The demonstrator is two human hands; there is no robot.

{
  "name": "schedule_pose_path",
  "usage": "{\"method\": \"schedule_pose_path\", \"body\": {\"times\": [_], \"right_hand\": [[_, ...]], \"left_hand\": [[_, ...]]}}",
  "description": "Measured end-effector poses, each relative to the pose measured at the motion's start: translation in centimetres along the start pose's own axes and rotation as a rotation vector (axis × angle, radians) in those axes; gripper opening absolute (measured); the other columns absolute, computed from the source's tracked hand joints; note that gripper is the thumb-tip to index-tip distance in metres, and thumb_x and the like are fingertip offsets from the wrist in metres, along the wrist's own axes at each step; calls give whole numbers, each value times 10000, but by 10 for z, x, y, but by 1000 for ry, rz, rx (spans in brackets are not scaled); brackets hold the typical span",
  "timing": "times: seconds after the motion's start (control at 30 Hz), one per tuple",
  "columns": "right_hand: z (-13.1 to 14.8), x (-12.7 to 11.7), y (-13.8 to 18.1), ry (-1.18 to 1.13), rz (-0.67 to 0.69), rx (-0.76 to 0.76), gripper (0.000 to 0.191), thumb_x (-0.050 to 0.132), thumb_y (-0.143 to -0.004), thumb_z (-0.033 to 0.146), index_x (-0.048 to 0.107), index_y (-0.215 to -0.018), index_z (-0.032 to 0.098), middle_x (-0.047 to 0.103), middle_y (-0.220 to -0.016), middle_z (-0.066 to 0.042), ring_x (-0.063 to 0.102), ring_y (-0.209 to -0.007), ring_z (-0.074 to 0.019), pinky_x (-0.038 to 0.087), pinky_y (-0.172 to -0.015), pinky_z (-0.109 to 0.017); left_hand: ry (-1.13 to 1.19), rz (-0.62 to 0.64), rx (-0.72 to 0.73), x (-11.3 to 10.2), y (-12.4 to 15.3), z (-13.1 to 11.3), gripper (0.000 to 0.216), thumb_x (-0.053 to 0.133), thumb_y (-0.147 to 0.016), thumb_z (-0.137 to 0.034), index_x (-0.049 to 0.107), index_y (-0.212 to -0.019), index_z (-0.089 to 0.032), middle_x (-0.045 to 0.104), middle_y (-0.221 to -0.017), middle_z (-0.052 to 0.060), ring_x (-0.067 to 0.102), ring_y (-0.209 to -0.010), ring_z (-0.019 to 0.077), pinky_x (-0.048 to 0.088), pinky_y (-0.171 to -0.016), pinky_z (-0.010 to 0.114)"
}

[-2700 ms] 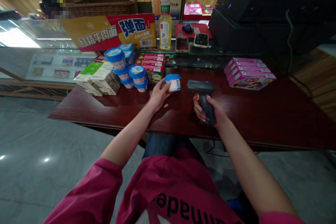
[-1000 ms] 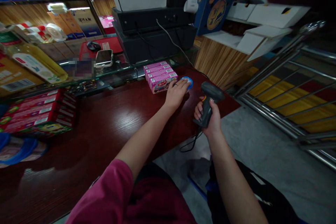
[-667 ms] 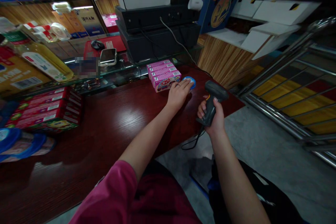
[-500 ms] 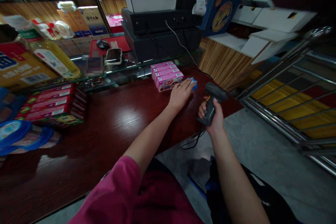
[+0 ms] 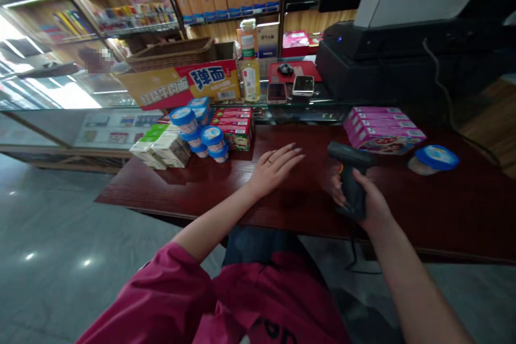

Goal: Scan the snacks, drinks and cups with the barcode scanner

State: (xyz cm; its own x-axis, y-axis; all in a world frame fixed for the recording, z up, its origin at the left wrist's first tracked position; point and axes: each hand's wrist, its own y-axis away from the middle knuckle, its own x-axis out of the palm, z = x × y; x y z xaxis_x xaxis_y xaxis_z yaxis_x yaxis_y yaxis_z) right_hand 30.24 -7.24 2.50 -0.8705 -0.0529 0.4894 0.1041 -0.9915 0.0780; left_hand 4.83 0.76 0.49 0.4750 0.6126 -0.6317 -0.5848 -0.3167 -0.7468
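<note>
My left hand (image 5: 274,172) is held over the dark red counter (image 5: 298,209), palm down with its fingers stretched out and nothing in it. A black barcode scanner (image 5: 353,180) sits in my right hand (image 5: 373,201), the fingers wrapped round its handle. Beyond the scanner lies a block of pink boxes (image 5: 382,131). To their right stands a tub with a blue lid (image 5: 437,157), apart from both hands. Left of my left hand are stacked blue-lidded tubs (image 5: 213,140), red boxes (image 5: 237,123) and green-and-white cartons (image 5: 163,145).
Behind the counter, a glass case holds a noodle carton (image 5: 181,86), a bottle of yellow liquid (image 5: 250,78), two phones (image 5: 303,86) and a mouse (image 5: 286,69). A black register unit (image 5: 363,72) stands at the back right. The scanner's cable (image 5: 353,258) hangs past the counter's front edge.
The view has swung left. My left hand has let go of the blue-lidded tub, which now stands right of the pink boxes, and has moved left. The scanner stays in my right hand.
</note>
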Motion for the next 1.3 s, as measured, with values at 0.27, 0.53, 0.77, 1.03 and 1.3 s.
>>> {"method": "schedule_pose_path", "body": {"times": [0.27,0.53,0.77,1.03,1.3], "right_hand": [[-50,88,-38,104,270,127,539,739,-859,556,652,-1215,161,725,-840,-78,504,-491,-106,369,-430,-223],[-56,86,-29,116,271,89,404,735,-863,527,696,-1059,176,665,-732,-27,476,-469,-100,354,-412,-220],[-57,88,-29,80,246,68,401,748,-830,517,667,-1038,183,613,-706,1,476,-465,-99,351,-400,-216],[-45,72,-7,73,210,85,408,769,-801,506,648,-1023,185,585,-701,10,452,-439,-96,329,-351,-206],[-48,62,2,67,181,85,365,743,-840,482,649,-1028,183,604,-709,3,481,-437,-98,352,-337,-195]], "left_hand": [[-231,-135,-703,-83,95,97,679,658,-938,-544,550,-1496,-173,521,-1546,199,407,-1514,362,241,-1252,480],[-99,-152,-837,-68,77,107,452,676,-932,-521,686,-1299,-256,475,-1590,134,352,-1529,366,222,-1273,548],[240,-187,-629,-79,72,95,335,460,-1055,-481,669,-1226,-282,511,-1573,71,306,-1584,289,305,-1267,547],[554,-17,-328,-48,52,42,399,509,-1056,-307,521,-1452,-358,275,-1699,64,347,-1565,309,366,-1256,571],[473,89,-212,-40,48,36,725,617,-1006,-281,255,-1635,-269,278,-1647,176,428,-1512,323,391,-1263,497]]}}
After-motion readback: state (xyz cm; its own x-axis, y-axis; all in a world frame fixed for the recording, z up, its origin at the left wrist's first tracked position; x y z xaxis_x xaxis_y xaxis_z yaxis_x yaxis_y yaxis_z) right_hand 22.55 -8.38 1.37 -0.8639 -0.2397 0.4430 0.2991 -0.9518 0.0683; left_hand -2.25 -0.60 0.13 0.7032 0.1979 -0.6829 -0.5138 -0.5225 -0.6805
